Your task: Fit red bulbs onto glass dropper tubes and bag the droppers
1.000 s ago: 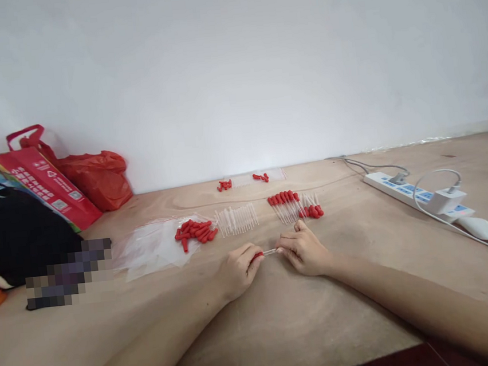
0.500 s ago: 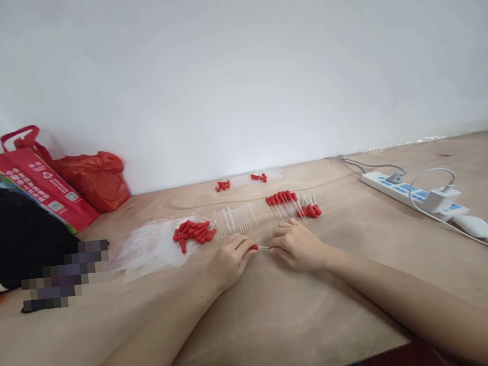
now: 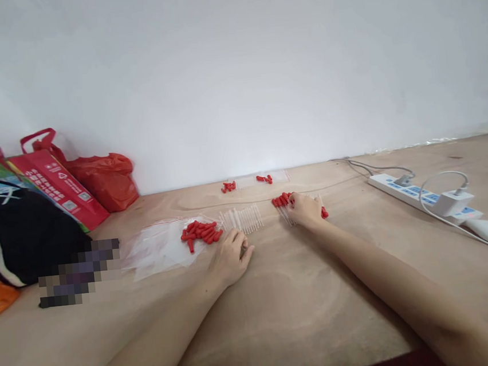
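Observation:
My left hand (image 3: 233,259) rests on the table with its fingers loosely curled, thumb apart, and nothing visible in it. It lies just in front of a row of clear thin tubes (image 3: 247,219) and right of a heap of red rubber bulbs (image 3: 200,231). My right hand (image 3: 306,208) is at the row of droppers, clear tubes with red bulbs (image 3: 277,203) on their far ends. Its fingers pinch a red-bulbed dropper at the row's right side, mostly hidden by the hand. More red bulbs (image 3: 325,213) peek out right of that hand.
Clear plastic bags (image 3: 153,246) lie under the bulb heap. Farther back is another bag (image 3: 244,181) with tubes and red bulbs. A white power strip (image 3: 413,192) with cables and a charger (image 3: 451,202) stands right; red bags (image 3: 108,181) and a black bag (image 3: 29,238) stand left.
Both hands held a red-bulbed dropper between them before. My right hand has moved away to the dropper row; my left hand has let go and stayed near the same spot.

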`<move>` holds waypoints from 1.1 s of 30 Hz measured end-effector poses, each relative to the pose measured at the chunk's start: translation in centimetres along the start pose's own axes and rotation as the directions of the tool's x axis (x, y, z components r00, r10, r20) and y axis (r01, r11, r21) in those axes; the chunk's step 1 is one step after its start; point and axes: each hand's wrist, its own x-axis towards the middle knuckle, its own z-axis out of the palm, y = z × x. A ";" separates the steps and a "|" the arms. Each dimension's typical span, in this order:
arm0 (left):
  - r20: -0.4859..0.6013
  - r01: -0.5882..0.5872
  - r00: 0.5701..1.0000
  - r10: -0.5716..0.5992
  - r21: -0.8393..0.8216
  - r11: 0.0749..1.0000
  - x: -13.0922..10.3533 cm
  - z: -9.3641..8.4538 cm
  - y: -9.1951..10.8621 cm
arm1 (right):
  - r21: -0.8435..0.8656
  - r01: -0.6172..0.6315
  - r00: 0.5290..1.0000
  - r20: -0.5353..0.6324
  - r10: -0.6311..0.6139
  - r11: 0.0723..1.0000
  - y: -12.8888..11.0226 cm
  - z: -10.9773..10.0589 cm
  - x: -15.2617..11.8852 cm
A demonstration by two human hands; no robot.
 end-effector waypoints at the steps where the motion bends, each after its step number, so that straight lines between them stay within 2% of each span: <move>1: -0.001 0.009 1.000 -0.009 0.013 1.000 0.0 0.0 0.1 | -0.008 0.016 1.000 -0.003 -0.016 1.000 0.0 0.2 0.0; 4: -0.008 0.014 1.000 -0.013 0.094 0.995 0.1 -0.3 0.1 | -0.017 0.053 0.998 -0.024 -0.054 0.998 0.1 0.5 -0.1; 7: -0.020 0.018 1.000 -0.013 0.272 0.962 0.3 -0.9 -0.3 | -0.026 0.075 0.996 -0.053 -0.076 0.997 -0.3 0.7 -0.3; 10: -0.048 0.098 0.995 -0.085 0.438 0.894 0.4 -1.8 -1.3 | -0.012 0.158 0.986 -0.059 -0.158 0.987 -1.7 1.0 -0.5; 13: -0.069 0.179 0.983 -0.168 0.512 0.840 0.3 -2.6 -2.3 | 0.039 0.186 0.983 -0.010 -0.185 0.982 -4.0 1.7 -0.6; 17: -0.060 0.209 0.976 -0.210 0.542 0.814 0.0 -3.1 -3.0 | 0.100 0.052 0.992 0.108 -0.063 0.994 -6.7 2.4 -0.1; 21: -0.052 0.230 0.969 -0.241 0.541 0.809 0.0 -3.0 -3.6 | 0.113 0.019 0.988 0.149 -0.036 0.993 -8.1 2.9 0.3; 28: -0.065 0.232 0.970 -0.234 0.541 0.809 0.2 -2.4 -4.2 | 0.134 -0.028 0.986 0.166 0.005 0.991 -8.6 3.1 0.1; 31: -0.097 0.230 0.973 -0.211 0.513 0.827 0.3 -2.4 -3.7 | 0.150 -0.043 0.989 0.147 0.020 0.988 -8.5 2.9 0.1; 33: -0.109 0.190 0.982 -0.158 0.445 0.875 0.2 -2.2 -2.9 | 0.164 -0.037 0.992 0.127 0.016 0.986 -8.3 2.6 -0.1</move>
